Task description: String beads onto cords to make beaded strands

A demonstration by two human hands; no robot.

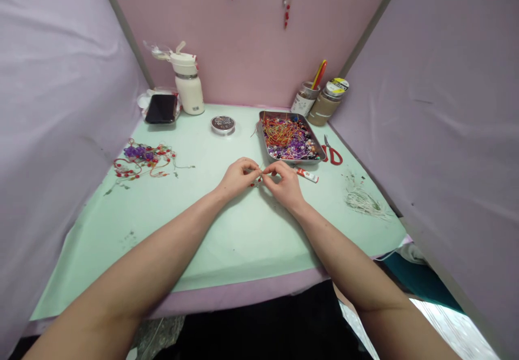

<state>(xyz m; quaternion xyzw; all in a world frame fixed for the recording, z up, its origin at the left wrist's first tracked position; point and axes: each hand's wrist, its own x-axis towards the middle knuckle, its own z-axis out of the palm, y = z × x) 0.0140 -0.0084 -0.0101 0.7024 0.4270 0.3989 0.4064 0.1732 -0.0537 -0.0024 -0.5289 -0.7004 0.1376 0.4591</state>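
Over the middle of the table, my left hand (241, 178) and my right hand (285, 185) meet fingertip to fingertip. Both pinch a thin, light cord (261, 166) that barely shows between them. Small red beads (258, 181) hang or lie just below the fingers; how they join the cord is too small to make out. Behind my right hand stands a metal tray (320, 158) with colourful beads and a tangle of orange and yellow cords. A red and white tube (307, 175) lies beside that hand, partly hidden by it.
Red-handled scissors (335, 156) and a bundle of white threads (365, 202) lie to the right. Beaded strings (141, 157) are piled at left. At the back are a phone (162, 108), a cream bottle (190, 92), a round tin (223, 125) and jars (324, 106). Fabric walls enclose the table.
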